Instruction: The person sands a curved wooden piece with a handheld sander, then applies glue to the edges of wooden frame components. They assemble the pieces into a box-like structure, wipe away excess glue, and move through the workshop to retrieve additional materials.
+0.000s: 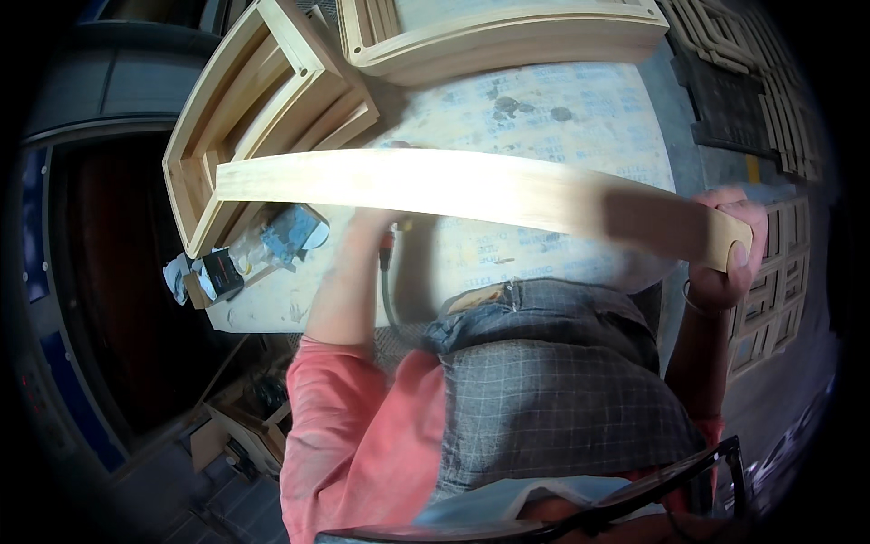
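A long pale wooden board (pixel 471 186), slightly curved, spans the view from left to right above the table. My right hand (pixel 736 272) grips its right end, thumb over the near face and fingers behind. My left forearm (pixel 349 272) reaches up to the board's lower edge, left of the middle. The left hand is mostly hidden behind the board, so its fingers and anything in them cannot be made out. Beside that wrist, a hose (pixel 385 272) with a red fitting runs down toward my waist.
The worktable (pixel 562 118) has a stained, printed covering. Wooden frames stand at its back left (pixel 272 118) and back edge (pixel 507 41). A small dark box (pixel 220 275) and crumpled blue wrapping (pixel 294 234) lie at its left. More frames (pixel 775 281) are stacked at the right.
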Tool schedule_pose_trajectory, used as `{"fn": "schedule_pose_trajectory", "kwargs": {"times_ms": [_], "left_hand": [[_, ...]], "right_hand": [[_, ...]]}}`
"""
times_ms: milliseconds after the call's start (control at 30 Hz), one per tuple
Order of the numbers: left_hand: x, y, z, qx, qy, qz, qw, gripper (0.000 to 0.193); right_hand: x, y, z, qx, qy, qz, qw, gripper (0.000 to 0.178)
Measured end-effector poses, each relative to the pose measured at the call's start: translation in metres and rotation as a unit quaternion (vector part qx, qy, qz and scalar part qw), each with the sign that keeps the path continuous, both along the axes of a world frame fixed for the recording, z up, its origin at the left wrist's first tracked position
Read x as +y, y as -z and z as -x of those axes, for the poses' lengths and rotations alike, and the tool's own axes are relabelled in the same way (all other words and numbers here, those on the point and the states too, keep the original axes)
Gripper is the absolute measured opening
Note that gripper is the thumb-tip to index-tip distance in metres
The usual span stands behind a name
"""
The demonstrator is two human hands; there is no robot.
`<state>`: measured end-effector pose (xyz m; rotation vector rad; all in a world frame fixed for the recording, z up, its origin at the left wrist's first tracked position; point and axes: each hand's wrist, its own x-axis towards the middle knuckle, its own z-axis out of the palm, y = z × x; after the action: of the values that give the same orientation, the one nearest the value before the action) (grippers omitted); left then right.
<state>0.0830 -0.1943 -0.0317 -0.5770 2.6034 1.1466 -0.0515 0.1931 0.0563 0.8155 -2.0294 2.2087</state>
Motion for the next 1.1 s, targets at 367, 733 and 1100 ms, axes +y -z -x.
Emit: {"fn": "schedule_pose_trajectory", "kwargs": {"times_ms": [367,733,1100], "left_hand": [[0.023,-0.001,-0.033,0.037,0.003,0.181,0.983,0.029],[0.183,-0.007,0.033,0.083,0.171,0.090,0.978,0.020],[0.065,-0.025,0.007,-0.058,-0.010,0.089,0.994,0.025]], "right_hand": [[-0.004,-0.003,0.000,-0.015,-0.021,0.018,0.999,0.041],[0.006,0.005,0.004,0.003,-0.079,0.035,0.996,0.045],[-0.003,0.005,0.011,0.099,-0.127,0.098,0.982,0.026]]}}
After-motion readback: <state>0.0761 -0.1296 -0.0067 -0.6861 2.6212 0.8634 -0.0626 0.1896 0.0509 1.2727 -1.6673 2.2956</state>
